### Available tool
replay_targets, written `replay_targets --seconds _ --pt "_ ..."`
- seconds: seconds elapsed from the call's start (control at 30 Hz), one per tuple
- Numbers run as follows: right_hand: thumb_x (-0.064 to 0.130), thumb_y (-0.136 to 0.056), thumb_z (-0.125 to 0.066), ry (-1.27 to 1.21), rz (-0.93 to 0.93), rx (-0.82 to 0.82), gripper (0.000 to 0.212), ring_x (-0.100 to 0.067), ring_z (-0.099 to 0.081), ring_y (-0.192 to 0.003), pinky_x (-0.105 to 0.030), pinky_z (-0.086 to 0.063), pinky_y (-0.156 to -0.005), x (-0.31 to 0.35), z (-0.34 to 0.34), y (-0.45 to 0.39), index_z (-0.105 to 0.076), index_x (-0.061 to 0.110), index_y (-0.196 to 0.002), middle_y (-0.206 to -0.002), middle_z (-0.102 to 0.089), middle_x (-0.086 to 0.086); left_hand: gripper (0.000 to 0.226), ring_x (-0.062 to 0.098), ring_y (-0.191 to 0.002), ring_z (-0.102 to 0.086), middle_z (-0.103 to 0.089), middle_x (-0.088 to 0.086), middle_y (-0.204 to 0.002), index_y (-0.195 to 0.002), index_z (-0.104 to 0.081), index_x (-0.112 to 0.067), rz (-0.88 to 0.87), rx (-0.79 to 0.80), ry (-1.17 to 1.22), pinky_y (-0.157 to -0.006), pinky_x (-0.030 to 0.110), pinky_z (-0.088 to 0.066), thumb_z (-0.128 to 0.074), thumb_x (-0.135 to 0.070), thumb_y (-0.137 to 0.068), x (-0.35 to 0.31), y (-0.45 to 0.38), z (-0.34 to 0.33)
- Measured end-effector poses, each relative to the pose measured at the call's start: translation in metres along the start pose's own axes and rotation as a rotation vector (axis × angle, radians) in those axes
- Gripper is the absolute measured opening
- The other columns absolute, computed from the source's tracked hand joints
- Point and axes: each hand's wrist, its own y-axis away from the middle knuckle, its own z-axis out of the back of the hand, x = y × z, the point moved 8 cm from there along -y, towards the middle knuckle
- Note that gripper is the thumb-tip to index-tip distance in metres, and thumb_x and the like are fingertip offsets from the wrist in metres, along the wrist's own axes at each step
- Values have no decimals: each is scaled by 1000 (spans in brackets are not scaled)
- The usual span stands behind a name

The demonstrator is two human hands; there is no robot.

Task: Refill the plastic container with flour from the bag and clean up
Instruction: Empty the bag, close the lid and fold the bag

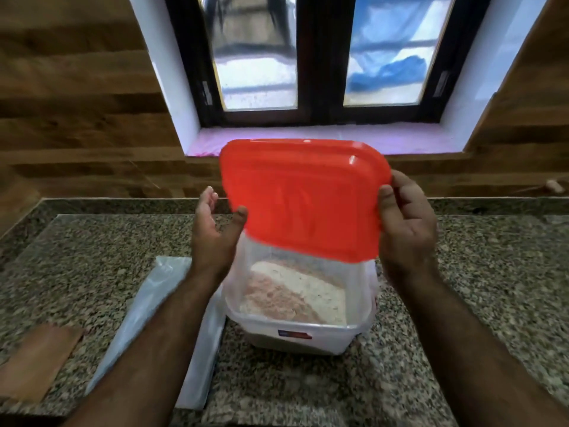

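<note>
With flour already lying in the plastic container below them, the right hand and left hand are pinching the orange lid, closing and cleanup seemingly remaining.

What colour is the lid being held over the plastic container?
The lid is bright orange-red, plain, with no pattern; the head view shows it clearly.

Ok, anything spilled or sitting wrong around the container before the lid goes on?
No spill shows on the countertop. The flour lies banked unevenly inside the container. The red lid is tilted above it, held by both hands, not seated. The flattened plastic bag lies beside it.
</note>
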Motion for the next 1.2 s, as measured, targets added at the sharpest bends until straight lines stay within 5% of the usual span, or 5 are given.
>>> replay_targets --seconds 0.13,0.3,0.6,0.83,1.2 --pt "31 -112 -55 -51 -595 -91 23 -11 -67 -65 -21 -54 -49 -71 6 1 -75 19 -111 -73 -78 7 59 36 -120 -75 -78 18 -129 -132 -74 -18 234 179 402 -96 51 -64 -52 -63 -102 -3 -1 -2" --pt "55 -111 -41 362 -645 59 42 -18 -71 -93 -35 -57 -78 -93 10 17 -69 25 -122 -104 -75 0 27 23 -100 -82 -83 4 -111 -120 -68 -32 398 238 84 -87 42 -65 -59 -54 -107 26 25 -5" --pt "53 -105 -55 889 -614 292 62 -28 -66 -112 -39 -57 -82 -129 -6 44 -49 10 -149 -136 -63 -11 64 25 -95 -82 -83 4 -108 -124 -71 -24 543 305 -197 -89 51 -67 -76 -72 -82 73 21 -11" --pt "49 -103 -62 888 -615 356 56 -26 -68 -109 -45 -65 -85 -129 -9 41 -50 15 -145 -132 -62 -7 57 30 -92 -82 -81 8 -108 -122 -67 -18 597 348 -282 -90 53 -66 -74 -65 -92 76 18 -2" --pt "57 -101 -60 814 -562 206 90 -31 -47 -149 -56 -48 -116 -124 -7 62 -18 17 -170 -170 -36 -8 116 29 -98 -81 -80 6 -116 -137 -62 -19 637 416 -344 -95 52 -64 -61 -104 -58 93 20 8"
